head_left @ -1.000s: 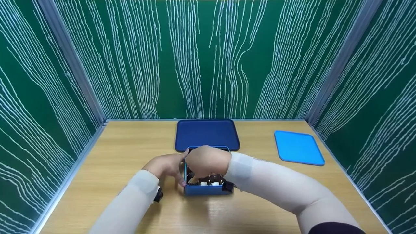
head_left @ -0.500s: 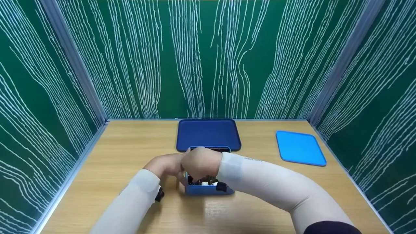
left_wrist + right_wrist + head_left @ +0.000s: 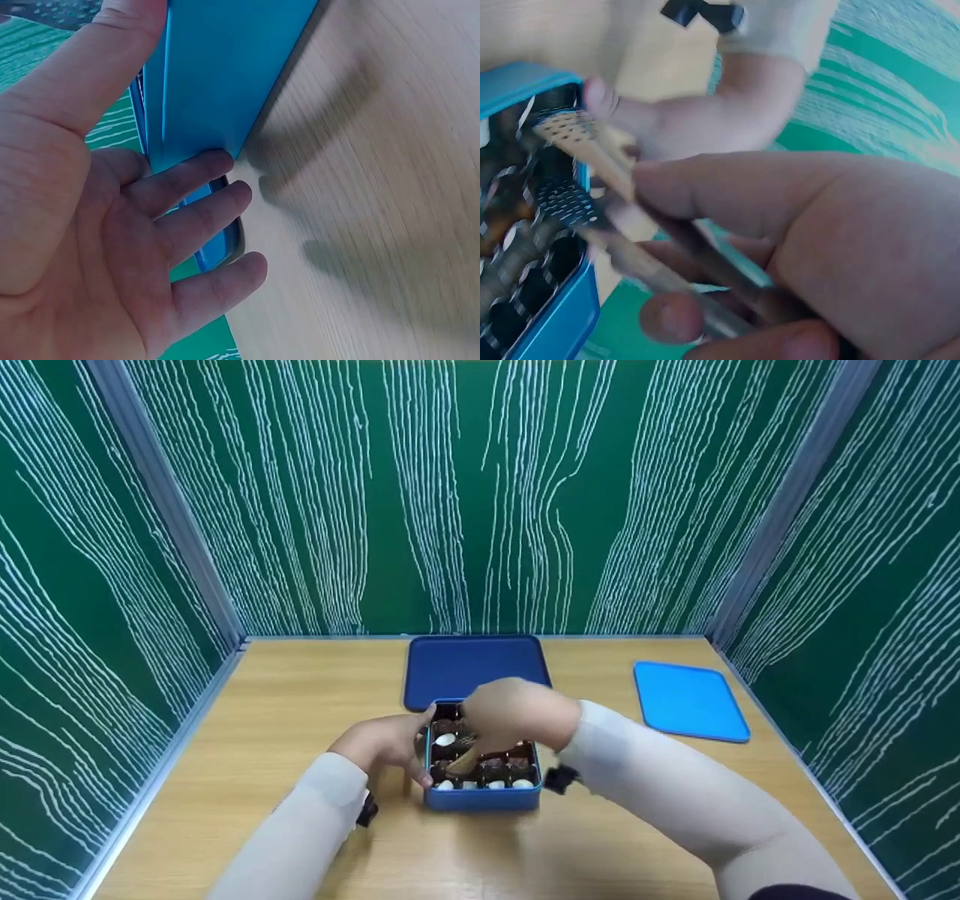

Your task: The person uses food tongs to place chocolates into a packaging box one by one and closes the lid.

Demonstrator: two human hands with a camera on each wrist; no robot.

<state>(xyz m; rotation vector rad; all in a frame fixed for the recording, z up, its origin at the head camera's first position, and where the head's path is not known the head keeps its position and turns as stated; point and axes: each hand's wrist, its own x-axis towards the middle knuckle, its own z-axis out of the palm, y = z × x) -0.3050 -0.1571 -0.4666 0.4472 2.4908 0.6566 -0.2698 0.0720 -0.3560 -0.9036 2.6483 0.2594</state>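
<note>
In the head view an open blue box (image 3: 484, 800) stands on the table, with brown and white chocolates (image 3: 495, 769) in a dark divided insert. My left hand (image 3: 386, 742) holds the box's left side, thumb at the near corner and fingers at the far one. The left wrist view shows the thumb and index finger against the blue wall, other fingers (image 3: 202, 217) spread. My right hand (image 3: 514, 716) is over the box, gripping metal tongs (image 3: 619, 176) with perforated tips. Those tips are apart over the chocolates, with nothing seen between them. The right hand hides the box's far right part.
Behind the box lies a dark blue tray (image 3: 476, 664), close to its far edge. A bright blue tray (image 3: 690, 701) lies toward the table's right back. Green patterned walls enclose the wooden table (image 3: 300, 682) at the back and sides.
My right hand has moved right with the tongs, and more of the chocolates show. My left hand keeps its place at the box.
</note>
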